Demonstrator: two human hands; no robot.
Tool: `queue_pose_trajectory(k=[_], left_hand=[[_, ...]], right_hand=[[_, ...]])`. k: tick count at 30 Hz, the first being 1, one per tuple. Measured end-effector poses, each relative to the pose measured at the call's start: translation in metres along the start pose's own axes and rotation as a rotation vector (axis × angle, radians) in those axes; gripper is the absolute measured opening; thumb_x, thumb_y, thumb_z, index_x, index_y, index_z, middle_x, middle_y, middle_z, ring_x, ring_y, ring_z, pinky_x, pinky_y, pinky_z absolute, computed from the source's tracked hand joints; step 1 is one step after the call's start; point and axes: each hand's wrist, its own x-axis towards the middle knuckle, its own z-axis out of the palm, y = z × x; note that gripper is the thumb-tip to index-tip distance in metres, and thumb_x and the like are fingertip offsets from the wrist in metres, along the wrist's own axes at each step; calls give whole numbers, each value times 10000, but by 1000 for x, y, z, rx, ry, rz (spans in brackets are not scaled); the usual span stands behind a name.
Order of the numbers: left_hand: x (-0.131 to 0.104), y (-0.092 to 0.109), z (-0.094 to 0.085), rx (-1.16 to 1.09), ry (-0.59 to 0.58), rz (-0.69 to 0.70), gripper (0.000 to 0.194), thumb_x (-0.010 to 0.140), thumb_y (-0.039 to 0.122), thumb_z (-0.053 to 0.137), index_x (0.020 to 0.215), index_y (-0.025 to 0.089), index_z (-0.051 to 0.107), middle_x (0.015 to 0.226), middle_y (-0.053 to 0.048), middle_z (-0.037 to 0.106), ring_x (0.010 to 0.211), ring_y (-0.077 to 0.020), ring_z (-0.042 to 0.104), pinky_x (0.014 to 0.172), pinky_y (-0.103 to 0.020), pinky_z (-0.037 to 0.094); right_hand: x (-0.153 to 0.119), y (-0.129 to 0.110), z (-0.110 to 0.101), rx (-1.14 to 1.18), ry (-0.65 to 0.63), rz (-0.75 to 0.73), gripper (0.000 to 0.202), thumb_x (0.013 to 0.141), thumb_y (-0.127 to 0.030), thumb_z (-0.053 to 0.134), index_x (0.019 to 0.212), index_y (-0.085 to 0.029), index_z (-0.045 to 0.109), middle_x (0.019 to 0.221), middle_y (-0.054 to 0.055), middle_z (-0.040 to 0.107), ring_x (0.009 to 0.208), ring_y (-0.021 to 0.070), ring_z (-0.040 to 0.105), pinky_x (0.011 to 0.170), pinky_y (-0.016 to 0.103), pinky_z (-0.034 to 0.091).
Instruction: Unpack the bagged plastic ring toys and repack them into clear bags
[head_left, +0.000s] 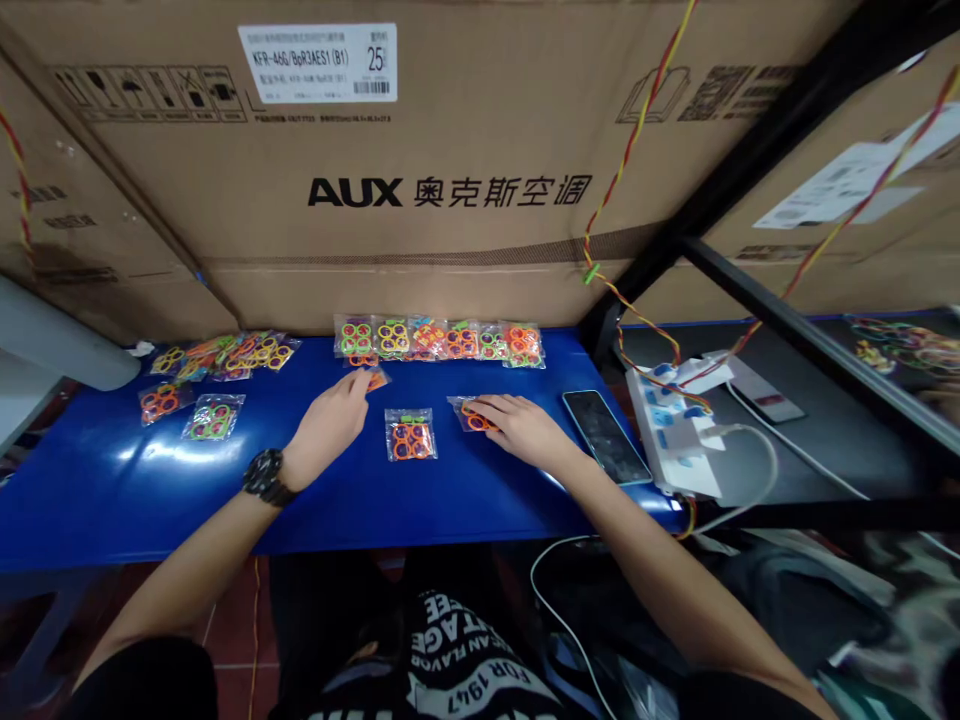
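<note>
My left hand (330, 425) is closed on a small clear plastic packet (377, 379) with orange pieces, just in front of the back row. Under my right hand (521, 428) lies another packet (474, 416) with orange rings; the fingers rest over it, and I cannot tell whether they grip it. Between the hands a packet of orange rings (412, 438) with a green piece lies flat on the blue tabletop (322, 515). Along the back runs a row of several packets (460, 341) with green, yellow and orange rings.
A loose pile of packets (225, 352) lies at the left, with a green-ringed packet (214, 417) nearer me. A phone (606, 437) lies at the right beside a power strip (679, 440) with plugs and cables. A large cardboard box (450, 240) stands behind; twisted wires (637, 130) hang down.
</note>
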Motion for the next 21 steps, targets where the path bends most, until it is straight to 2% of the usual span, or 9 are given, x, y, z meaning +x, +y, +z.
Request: queue_pose_trajectory(k=[3, 5, 7, 9, 11, 14, 17, 19, 21], left_hand=[[54, 23, 6, -33, 106, 177, 569, 960, -3, 422, 1520, 82, 483, 1547, -213, 596, 1462, -276, 568, 1220, -460, 484], [92, 37, 18, -60, 124, 281, 632, 961, -18, 407, 1581, 99, 447, 1634, -173, 524, 1538, -256, 481, 1278, -472, 422], [127, 50, 36, -71, 116, 320, 609, 971, -1, 413, 1564, 110, 492, 1638, -153, 526, 1545, -252, 472, 1291, -483, 405], [157, 60, 54, -68, 101, 318, 601, 966, 16, 436, 1559, 90, 508, 1640, -169, 520, 1537, -265, 481, 1285, -488, 409], [178, 66, 70, -64, 100, 290, 594, 964, 36, 457, 1549, 108, 536, 1617, -172, 546, 1518, -279, 499, 1268, -516, 416], [193, 68, 87, -56, 80, 252, 536, 972, 78, 479, 1490, 118, 609, 1523, -196, 624, 1430, -304, 563, 1209, -516, 447], [194, 65, 93, -41, 65, 244, 474, 996, 152, 491, 1440, 161, 658, 1432, -166, 678, 1320, -299, 608, 1140, -480, 470], [192, 64, 92, -24, 56, 246, 426, 1027, 263, 514, 1412, 184, 680, 1371, -153, 700, 1253, -306, 627, 1099, -470, 473], [190, 62, 90, -11, 45, 247, 446, 1050, 439, 535, 1385, 191, 695, 1314, -160, 713, 1195, -320, 641, 1070, -473, 469]], right_hand=[[8, 9, -14, 18, 116, 20, 418, 1067, -225, 476, 1441, -257, 660, 1356, 92, 751, 1151, 290, 748, 987, 490, 614], [18, 23, -24, 74, 280, 89, 425, 1097, -284, 434, 1473, -288, 633, 1352, 77, 745, 1205, 273, 725, 1041, 471, 602], [33, 42, -32, 91, 464, 215, 448, 1092, -280, 414, 1486, -287, 627, 1395, 93, 706, 1288, 284, 678, 1078, 471, 586], [51, 64, -34, 72, 522, 286, 458, 1060, -251, 441, 1469, -258, 646, 1383, 121, 692, 1240, 294, 690, 1051, 459, 594], [69, 82, -29, 29, 498, 302, 472, 1011, -193, 467, 1434, -228, 674, 1368, 140, 694, 1225, 309, 685, 1057, 474, 577], [89, 100, -17, 2, 420, 285, 484, 966, -145, 483, 1396, -204, 695, 1394, 139, 694, 1270, 315, 653, 1084, 490, 536], [96, 105, -4, -4, 388, 289, 436, 996, -198, 476, 1364, -210, 708, 1393, 135, 705, 1300, 312, 631, 1095, 492, 493], [97, 104, 2, -6, 379, 290, 412, 1017, -250, 472, 1352, -216, 709, 1393, 128, 713, 1306, 306, 627, 1097, 486, 467], [97, 103, 4, -12, 370, 285, 408, 1020, -285, 478, 1351, -212, 705, 1393, 119, 722, 1293, 302, 635, 1107, 480, 439]])
